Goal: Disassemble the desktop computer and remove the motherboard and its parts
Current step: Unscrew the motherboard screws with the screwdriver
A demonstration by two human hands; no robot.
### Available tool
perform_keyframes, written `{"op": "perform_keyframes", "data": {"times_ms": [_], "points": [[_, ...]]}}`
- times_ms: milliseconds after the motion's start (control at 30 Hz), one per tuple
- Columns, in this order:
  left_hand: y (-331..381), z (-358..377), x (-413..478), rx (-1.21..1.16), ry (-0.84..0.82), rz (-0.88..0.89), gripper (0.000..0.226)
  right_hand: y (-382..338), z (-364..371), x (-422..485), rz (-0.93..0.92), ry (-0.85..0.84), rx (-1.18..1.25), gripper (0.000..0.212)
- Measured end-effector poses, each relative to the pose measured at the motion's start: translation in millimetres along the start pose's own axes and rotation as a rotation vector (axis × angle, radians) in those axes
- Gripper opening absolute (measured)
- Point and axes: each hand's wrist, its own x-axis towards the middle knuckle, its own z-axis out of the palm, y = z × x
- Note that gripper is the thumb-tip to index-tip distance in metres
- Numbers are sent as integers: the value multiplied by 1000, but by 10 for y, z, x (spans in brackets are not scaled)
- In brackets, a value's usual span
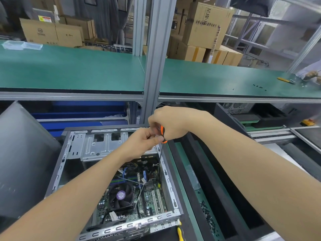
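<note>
An open desktop computer case (73,150) lies on its side in front of me. Inside it sits the green motherboard (147,199) with a black CPU fan (121,195), blue cables and white expansion slots. My right hand (168,122) grips the orange-and-black handle of a screwdriver (163,134) held upright; its thin shaft runs down along the case's right wall toward the board. My left hand (140,143) pinches the lower part of the same handle. The screwdriver tip is too small to make out.
The removed grey side panel (22,150) leans at the left. A tray of small black screws (208,218) lies to the right of the case. A green upper shelf (69,70) spans above, with an aluminium post (154,66). Another person's hands (311,75) work at the far right.
</note>
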Motion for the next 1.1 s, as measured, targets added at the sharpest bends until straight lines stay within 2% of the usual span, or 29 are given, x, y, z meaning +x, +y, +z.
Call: {"op": "perform_keyframes", "data": {"times_ms": [67,133,167,233,333,400,467,533,567,633,667,767,933,967,1000,1067,1100], "points": [[10,17,-8,10,-14,4,29,-11,-1,-3,115,115,-24,30],[25,35,-20,35,-23,8,31,-72,11,37,343,226,-156,53],[29,40,-24,37,-19,5,31,-118,22,63,450,218,-189,60],[29,35,-24,27,-3,-5,31,-157,96,125,545,171,-59,57],[25,21,-11,32,6,-8,32,-99,112,130,457,149,163,43],[33,16,-10,42,-9,1,29,-87,61,93,367,45,85,29],[59,17,-21,32,-34,14,25,-55,13,70,286,14,5,17],[95,30,-22,0,-34,-6,23,-4,-29,31,208,-1,31,9],[102,37,-21,-1,-32,-21,26,8,-53,12,161,-27,34,9],[85,35,-7,39,-28,-43,45,24,-67,-3,97,-90,14,18],[76,40,1,54,-36,-40,46,26,-56,4,92,-105,14,21],[88,73,-20,28,-71,-3,20,32,2,38,103,-86,44,21],[79,85,-37,9,-67,-4,18,-1,35,8,106,-5,103,12],[92,88,-38,26,-66,5,18,-8,39,-2,117,26,123,16],[105,92,-37,40,-59,17,18,-17,40,-4,149,71,129,30],[113,104,-38,36,-42,18,16,-55,49,8,283,208,62,60],[119,111,-40,31,-41,15,16,-86,39,24,374,257,14,68]]}}
